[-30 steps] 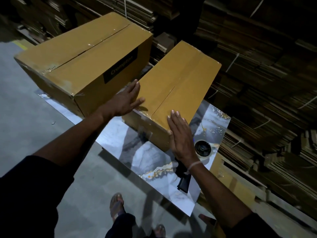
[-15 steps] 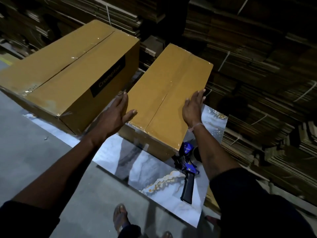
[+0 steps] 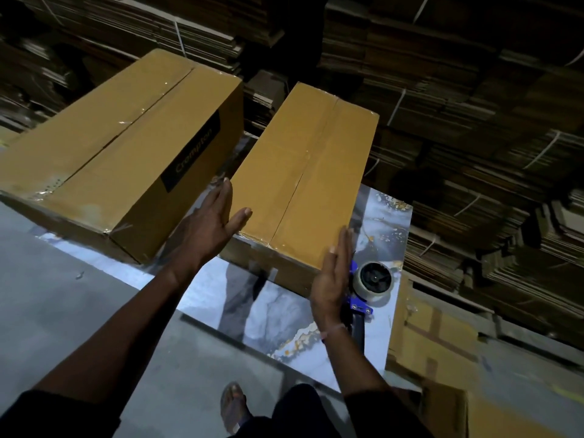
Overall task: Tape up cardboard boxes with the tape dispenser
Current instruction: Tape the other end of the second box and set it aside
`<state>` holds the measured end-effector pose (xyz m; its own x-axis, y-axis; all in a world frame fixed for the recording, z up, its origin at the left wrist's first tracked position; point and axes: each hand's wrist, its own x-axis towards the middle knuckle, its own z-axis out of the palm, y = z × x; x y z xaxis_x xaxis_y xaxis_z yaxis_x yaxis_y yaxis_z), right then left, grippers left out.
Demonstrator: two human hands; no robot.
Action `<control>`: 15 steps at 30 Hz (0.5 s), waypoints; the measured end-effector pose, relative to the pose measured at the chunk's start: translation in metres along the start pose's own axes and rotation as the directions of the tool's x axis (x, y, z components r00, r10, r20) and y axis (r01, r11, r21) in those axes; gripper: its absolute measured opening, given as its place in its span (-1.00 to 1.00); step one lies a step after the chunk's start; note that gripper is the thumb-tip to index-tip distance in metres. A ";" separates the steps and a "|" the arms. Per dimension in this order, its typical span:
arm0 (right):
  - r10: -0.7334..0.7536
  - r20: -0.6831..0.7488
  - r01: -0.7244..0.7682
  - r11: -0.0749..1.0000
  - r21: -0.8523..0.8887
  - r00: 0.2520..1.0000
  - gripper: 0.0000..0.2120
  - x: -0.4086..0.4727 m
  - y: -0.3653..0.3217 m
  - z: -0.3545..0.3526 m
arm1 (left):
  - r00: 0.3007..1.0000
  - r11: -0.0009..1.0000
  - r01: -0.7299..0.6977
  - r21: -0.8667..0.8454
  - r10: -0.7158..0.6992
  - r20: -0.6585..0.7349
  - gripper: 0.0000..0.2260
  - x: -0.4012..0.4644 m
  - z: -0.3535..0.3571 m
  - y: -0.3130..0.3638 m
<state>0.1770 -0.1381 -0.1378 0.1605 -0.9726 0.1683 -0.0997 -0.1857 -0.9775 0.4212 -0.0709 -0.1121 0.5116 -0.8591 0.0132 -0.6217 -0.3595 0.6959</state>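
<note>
**Both hands flat against the narrow box**

The left hand (image 3: 212, 223) lies with straight fingers along the left side of the narrow box (image 3: 311, 184), thumb on its top near the corner. The right hand (image 3: 332, 279) is released too, fingers straight against the box's right near corner, gripping nothing. The box sits on the marbled bench (image 3: 284, 314), its centre seam taped. Just behind the right hand lies the tape dispenser (image 3: 369, 286). A larger box (image 3: 120, 153) stands close on the left; stacked flat cardboard (image 3: 474, 121) fills the background.

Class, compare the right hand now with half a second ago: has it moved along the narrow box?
Yes. The right hand has slid back toward the person along the narrow box, from mid-length to its near right corner, beside the tape dispenser.
</note>
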 end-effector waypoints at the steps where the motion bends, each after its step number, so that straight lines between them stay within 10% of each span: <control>1: 0.143 -0.103 -0.123 0.976 0.182 0.984 -0.57 -0.002 -0.001 0.006 | 1.000 0.998 0.007 -0.057 -0.008 -0.015 -0.23 -0.003 0.001 -0.001; 6: 0.575 -0.347 -0.312 0.752 0.580 0.740 -0.61 0.008 0.004 0.036 | 0.998 0.886 0.024 -0.463 -0.052 -0.047 -0.36 -0.011 0.004 0.001; 12: 0.616 0.005 -0.480 0.608 0.632 0.788 -0.31 0.015 0.033 -0.017 | 0.980 0.751 0.134 -0.647 -0.199 -0.028 -0.60 -0.010 0.005 -0.005; 15: 0.515 0.098 -0.497 0.732 0.467 0.851 -0.27 0.057 -0.001 -0.022 | 0.978 0.729 0.165 -0.664 -0.207 0.015 -0.60 0.007 -0.005 0.006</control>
<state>0.1650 -0.1968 -0.1239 0.1818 -0.9099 -0.3729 0.3059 0.4128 -0.8579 0.4239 -0.0771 -0.1044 0.6202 -0.7714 -0.1423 0.0248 -0.1620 0.9865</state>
